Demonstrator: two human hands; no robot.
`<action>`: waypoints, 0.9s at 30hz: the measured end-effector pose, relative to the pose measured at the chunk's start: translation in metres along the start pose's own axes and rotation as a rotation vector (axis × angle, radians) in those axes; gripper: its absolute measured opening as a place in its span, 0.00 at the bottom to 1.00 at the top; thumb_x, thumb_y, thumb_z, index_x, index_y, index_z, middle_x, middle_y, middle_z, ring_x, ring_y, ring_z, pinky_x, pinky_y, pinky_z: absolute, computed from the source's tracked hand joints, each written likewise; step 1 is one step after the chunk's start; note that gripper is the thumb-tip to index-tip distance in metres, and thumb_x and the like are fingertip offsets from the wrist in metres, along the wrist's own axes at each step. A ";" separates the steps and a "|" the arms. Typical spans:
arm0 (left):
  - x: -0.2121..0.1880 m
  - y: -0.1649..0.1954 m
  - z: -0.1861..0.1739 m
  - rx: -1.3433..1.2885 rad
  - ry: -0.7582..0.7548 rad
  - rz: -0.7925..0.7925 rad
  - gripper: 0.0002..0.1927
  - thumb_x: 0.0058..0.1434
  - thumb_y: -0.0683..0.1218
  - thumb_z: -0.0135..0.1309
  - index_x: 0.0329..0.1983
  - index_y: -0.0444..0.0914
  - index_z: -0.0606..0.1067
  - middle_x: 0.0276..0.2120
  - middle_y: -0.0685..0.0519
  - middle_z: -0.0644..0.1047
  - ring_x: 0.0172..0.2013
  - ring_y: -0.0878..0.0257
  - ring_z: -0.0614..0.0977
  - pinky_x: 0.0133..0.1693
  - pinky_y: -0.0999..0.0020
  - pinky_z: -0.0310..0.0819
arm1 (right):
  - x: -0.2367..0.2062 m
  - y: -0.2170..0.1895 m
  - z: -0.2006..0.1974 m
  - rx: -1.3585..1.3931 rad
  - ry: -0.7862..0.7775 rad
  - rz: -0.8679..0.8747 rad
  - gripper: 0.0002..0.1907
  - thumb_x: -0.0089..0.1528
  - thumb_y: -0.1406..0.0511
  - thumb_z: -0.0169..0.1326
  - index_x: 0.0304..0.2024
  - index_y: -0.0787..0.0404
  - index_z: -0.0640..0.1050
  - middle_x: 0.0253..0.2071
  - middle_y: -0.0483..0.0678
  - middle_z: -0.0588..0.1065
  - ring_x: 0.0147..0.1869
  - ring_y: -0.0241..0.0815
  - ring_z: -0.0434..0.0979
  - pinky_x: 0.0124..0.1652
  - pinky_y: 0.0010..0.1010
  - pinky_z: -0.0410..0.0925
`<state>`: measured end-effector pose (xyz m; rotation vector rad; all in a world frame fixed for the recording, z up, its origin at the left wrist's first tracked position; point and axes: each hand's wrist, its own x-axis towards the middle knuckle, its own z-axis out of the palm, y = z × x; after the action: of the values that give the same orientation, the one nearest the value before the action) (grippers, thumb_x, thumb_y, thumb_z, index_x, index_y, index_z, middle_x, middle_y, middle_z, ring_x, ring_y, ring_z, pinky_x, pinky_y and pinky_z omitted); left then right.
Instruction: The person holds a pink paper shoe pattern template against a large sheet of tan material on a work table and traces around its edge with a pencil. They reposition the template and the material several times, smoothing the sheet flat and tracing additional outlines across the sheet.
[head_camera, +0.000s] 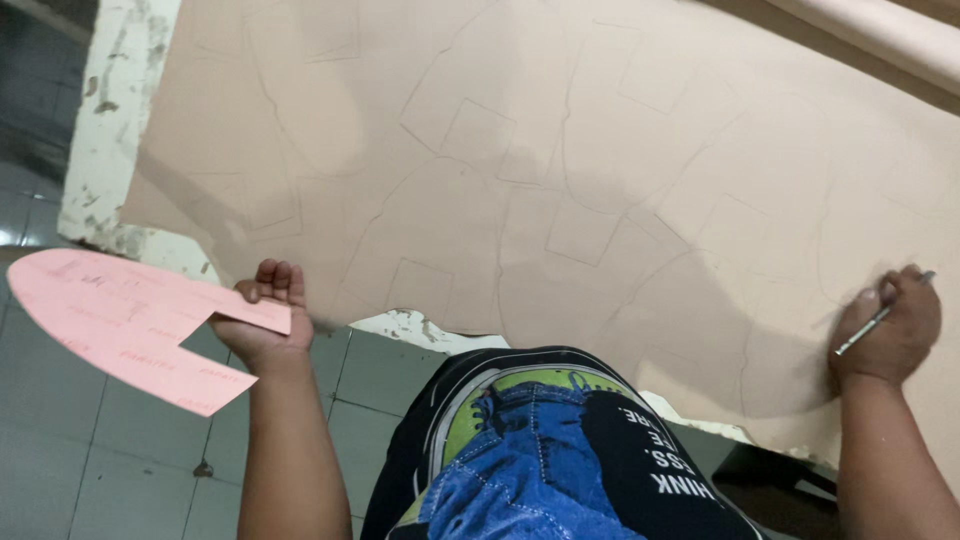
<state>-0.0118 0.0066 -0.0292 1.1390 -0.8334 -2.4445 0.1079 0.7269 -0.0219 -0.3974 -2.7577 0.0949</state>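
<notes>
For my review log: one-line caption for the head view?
Left hand holds a pink template; right hand holds a pen on a tan sheet.

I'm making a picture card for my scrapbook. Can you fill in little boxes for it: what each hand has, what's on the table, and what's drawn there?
left hand: left hand holds a pink paper pattern with a notch cut in it, out past the table edge
right hand: right hand holds a thin silver pen, tip on the sheet
on the table: big tan leather-like sheet spread flat
drawn on it: many traced outlines, curved shapes with square notches
table: worn white edge with chipped paint
floor: grey tiles
</notes>
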 end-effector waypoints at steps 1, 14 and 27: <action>0.002 -0.002 -0.003 0.002 -0.001 0.001 0.32 0.71 0.66 0.28 0.19 0.43 0.64 0.35 0.43 0.80 0.41 0.52 0.82 0.55 0.53 0.81 | 0.001 0.001 0.000 0.015 0.010 -0.008 0.14 0.63 0.75 0.49 0.51 0.66 0.72 0.54 0.57 0.72 0.58 0.56 0.73 0.64 0.42 0.69; 0.015 -0.009 -0.020 0.044 0.032 -0.046 0.33 0.69 0.70 0.28 0.21 0.42 0.64 0.37 0.46 0.80 0.44 0.53 0.82 0.60 0.53 0.79 | 0.006 0.005 -0.003 0.077 0.057 -0.035 0.11 0.67 0.72 0.53 0.52 0.64 0.71 0.54 0.57 0.75 0.59 0.58 0.74 0.63 0.47 0.66; -0.008 -0.009 0.013 0.033 0.101 -0.078 0.35 0.69 0.70 0.25 0.19 0.42 0.65 0.35 0.43 0.77 0.43 0.53 0.81 0.59 0.55 0.78 | 0.021 0.000 0.012 0.071 0.087 0.113 0.19 0.67 0.73 0.53 0.60 0.65 0.70 0.61 0.59 0.72 0.66 0.59 0.71 0.67 0.45 0.64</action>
<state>-0.0167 0.0226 -0.0239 1.3188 -0.8158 -2.4200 0.0843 0.7327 -0.0262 -0.5260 -2.6372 0.1981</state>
